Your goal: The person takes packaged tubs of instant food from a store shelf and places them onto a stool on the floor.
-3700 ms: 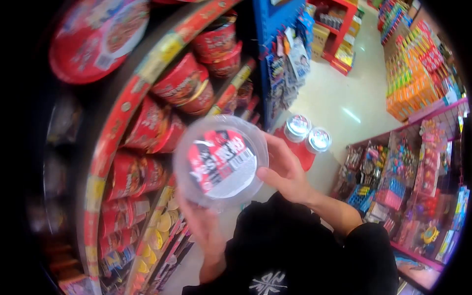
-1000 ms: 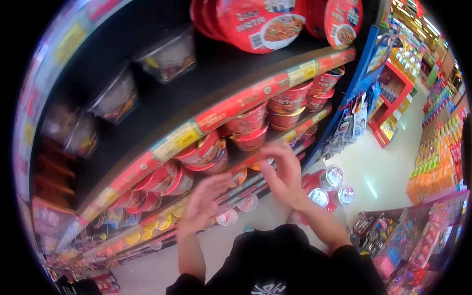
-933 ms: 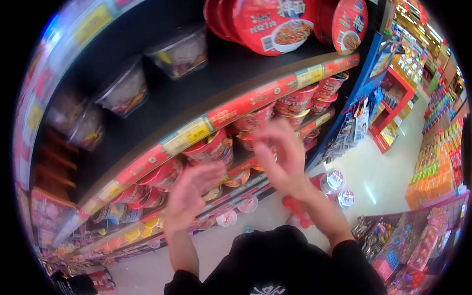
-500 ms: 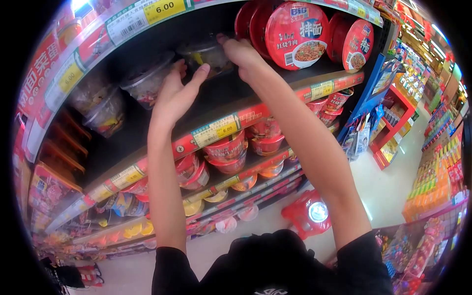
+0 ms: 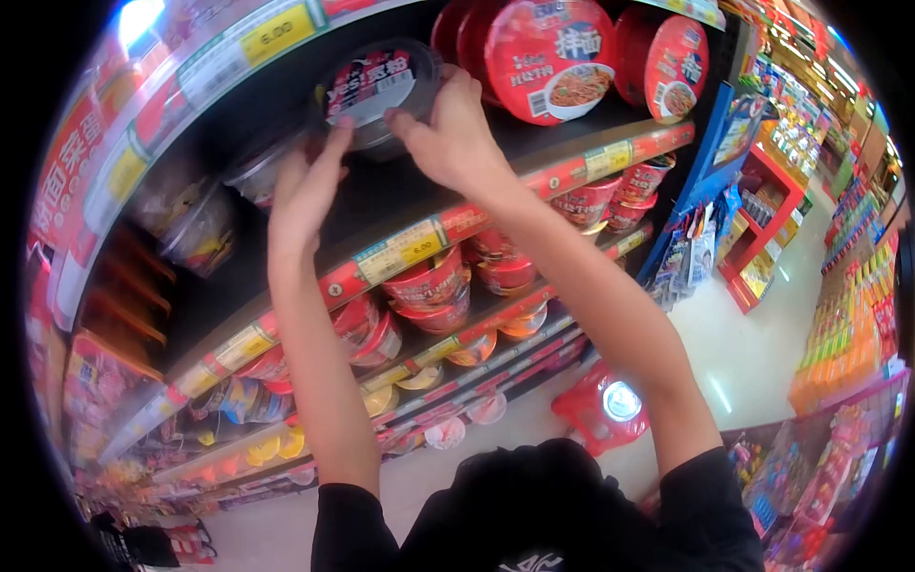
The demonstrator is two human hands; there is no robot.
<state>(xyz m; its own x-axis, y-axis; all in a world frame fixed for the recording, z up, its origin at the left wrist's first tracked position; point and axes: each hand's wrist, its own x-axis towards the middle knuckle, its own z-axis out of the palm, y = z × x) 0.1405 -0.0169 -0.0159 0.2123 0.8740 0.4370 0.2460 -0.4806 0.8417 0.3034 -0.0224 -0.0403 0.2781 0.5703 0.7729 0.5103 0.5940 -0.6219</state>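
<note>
A clear round tub [image 5: 376,91] with a black, red and white lid label is tilted up at the front of the dark upper shelf [image 5: 419,191]. My right hand [image 5: 453,133] grips its right edge, thumb on the near side. At its lower left, my left hand [image 5: 310,181] holds the edge, thumb on the lid's rim; its other fingers are partly hidden. Left of it another clear tub [image 5: 255,176] sits partly behind my left hand. To the right a big red noodle bowl [image 5: 548,62] stands on its side.
Stacked red bowls [image 5: 429,291] fill the shelf below. A red container [image 5: 596,410] with a shiny round tub on top is on the floor. Blue rack panel [image 5: 701,172], orange boxes [image 5: 839,353] and a pink-edged display [image 5: 810,467] stand right. Part of a person [image 5: 143,543] shows lower left.
The tub between my hands has tipped up, so its printed lid now faces me. My right hand has moved from behind it to its right edge, and my left hand has shifted slightly left and down.
</note>
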